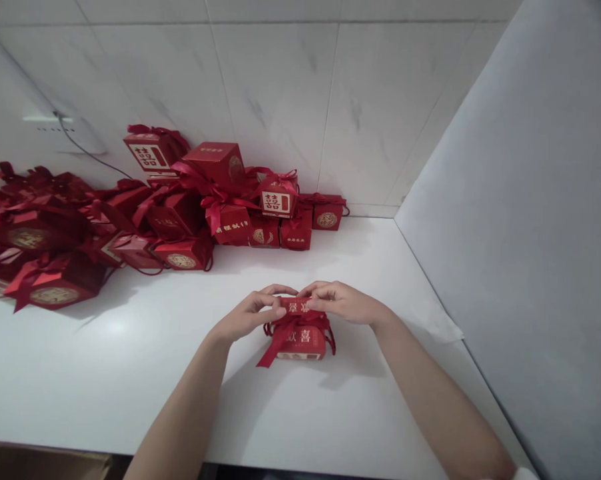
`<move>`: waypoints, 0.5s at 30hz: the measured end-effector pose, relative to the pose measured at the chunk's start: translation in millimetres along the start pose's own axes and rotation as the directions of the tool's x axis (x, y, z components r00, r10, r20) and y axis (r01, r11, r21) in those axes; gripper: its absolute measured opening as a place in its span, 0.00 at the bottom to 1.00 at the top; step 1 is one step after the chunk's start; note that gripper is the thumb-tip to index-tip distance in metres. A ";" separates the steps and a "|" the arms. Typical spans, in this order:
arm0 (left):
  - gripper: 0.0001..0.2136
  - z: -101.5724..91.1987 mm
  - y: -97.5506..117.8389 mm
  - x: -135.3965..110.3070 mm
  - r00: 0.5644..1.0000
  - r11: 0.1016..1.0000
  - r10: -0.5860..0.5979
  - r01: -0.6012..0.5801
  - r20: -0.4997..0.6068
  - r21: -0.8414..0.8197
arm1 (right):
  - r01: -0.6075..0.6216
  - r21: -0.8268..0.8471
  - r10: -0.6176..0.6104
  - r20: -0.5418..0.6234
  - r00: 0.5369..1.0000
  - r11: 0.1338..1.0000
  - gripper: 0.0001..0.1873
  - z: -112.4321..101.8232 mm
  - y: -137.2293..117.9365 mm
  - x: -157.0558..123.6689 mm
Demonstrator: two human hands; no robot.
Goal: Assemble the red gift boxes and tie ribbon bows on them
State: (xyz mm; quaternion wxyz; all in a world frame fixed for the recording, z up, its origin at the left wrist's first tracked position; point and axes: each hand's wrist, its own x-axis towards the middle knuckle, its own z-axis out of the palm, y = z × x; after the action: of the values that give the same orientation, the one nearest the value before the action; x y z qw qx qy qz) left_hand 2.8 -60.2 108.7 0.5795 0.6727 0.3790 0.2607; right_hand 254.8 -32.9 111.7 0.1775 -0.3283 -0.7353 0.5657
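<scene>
A small red gift box [305,341] with gold characters rests on the white table, a dark red ribbon [295,325] tied in a bow across its top. At the box's far edge, my left hand [255,310] grips the left side of the lid, thumb on top and fingers curled behind. Opposite it, my right hand [338,300] holds the right side of the same far edge between thumb and fingers. One ribbon tail hangs toward the front left. My fingertips behind the box are partly hidden.
Many red gift boxes [180,253] with ribbons are piled along the tiled wall [275,87], from the left to the middle. A grey-white panel [530,200] stands on the right. A cable [88,150] runs from a wall socket behind the pile. A cardboard box [40,460] sits below the front-left table edge.
</scene>
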 end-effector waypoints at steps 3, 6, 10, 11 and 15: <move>0.17 0.6 -1.3 0.2 0.996 0.999 -0.012 0.015 -0.093 0.030 | 0.008 0.017 -0.008 -0.023 1.000 1.000 0.23 -0.1 -3.8 -2.0; 0.18 2.7 -0.3 0.7 0.970 0.994 0.016 0.010 -0.242 0.106 | 0.038 0.012 -0.038 -0.039 0.999 0.999 0.22 1.2 -9.6 -4.3; 0.22 5.7 1.2 2.1 0.906 0.946 0.132 0.007 -0.403 0.325 | 0.025 -0.007 -0.025 -0.057 0.998 1.000 0.17 5.4 -10.5 -3.3; 0.22 6.2 0.7 2.7 0.891 0.931 0.152 0.016 -0.427 0.364 | 0.012 -0.020 -0.014 -0.075 0.997 1.000 0.17 6.6 -9.2 -2.3; 0.17 8.2 -4.3 5.2 0.892 0.914 0.127 0.065 -0.433 0.401 | 0.015 -0.072 -0.024 -0.118 0.993 0.997 0.19 9.5 -3.9 1.0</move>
State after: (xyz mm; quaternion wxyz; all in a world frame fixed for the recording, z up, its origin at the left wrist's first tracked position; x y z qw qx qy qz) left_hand 11.4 -60.6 102.4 0.3196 0.7053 0.5374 0.3342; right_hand 246.9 -39.7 112.5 0.2145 -0.3603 -0.7463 0.5170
